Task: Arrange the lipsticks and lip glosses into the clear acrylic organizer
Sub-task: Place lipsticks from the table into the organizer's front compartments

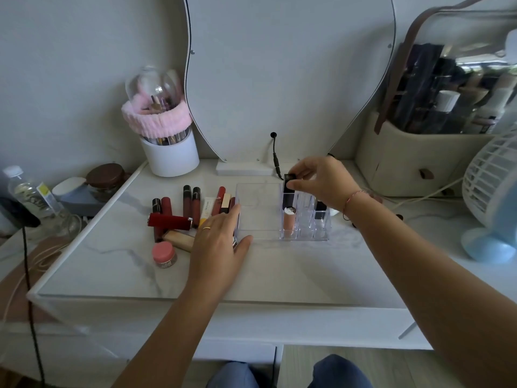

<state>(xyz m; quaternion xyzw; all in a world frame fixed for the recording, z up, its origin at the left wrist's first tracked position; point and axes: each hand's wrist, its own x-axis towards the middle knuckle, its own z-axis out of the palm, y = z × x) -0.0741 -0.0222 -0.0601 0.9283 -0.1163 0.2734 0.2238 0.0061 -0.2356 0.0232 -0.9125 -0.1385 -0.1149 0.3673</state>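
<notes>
Organizer mid-table, loose tubes to its left

The organizer (258, 219) stands on the table (279, 270) in front of the mirror (279, 79), with its open tray to the left and its slotted grid to the right. In the grid's left column a lip gloss (289, 221) sits in the front slot. Behind it is a tall lipstick (288, 193), its top pinched by the right hand (319, 180). A short lipstick (320, 210) stands in the right column. The pile of lipsticks (187, 211) lies just left of the organizer. The left hand (221, 242) rests flat over the pile's right edge, its fingers against the organizer's left wall. A small jar (164, 254) sits in front of the pile and a brush holder (169, 155) behind it. A fan (492, 191) stands far right.
</notes>
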